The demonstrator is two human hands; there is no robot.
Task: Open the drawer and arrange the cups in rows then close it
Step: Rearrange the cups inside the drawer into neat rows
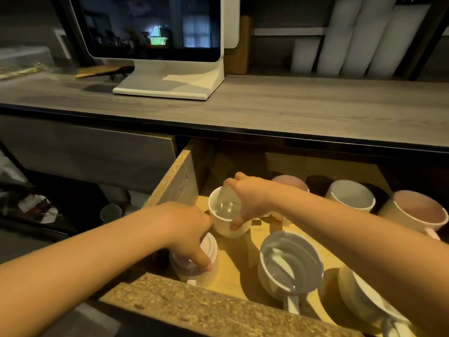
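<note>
Meanwhile, each hand's fingers grip one white cup (228,217) among crowding mugs (290,263).

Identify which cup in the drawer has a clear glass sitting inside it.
The white cup at the drawer's left rear, gripped by the right hand. The glass stands inside it; no other cup visibly holds one.

Dim, warm yellowish light falls into the open drawer (181,176), where the cups cast soft shadows on its floor. The dark monitor screen (150,20) carries bluish reflections. Wide-angle distortion bends the countertop edge (243,131), and the corners blur.
</note>
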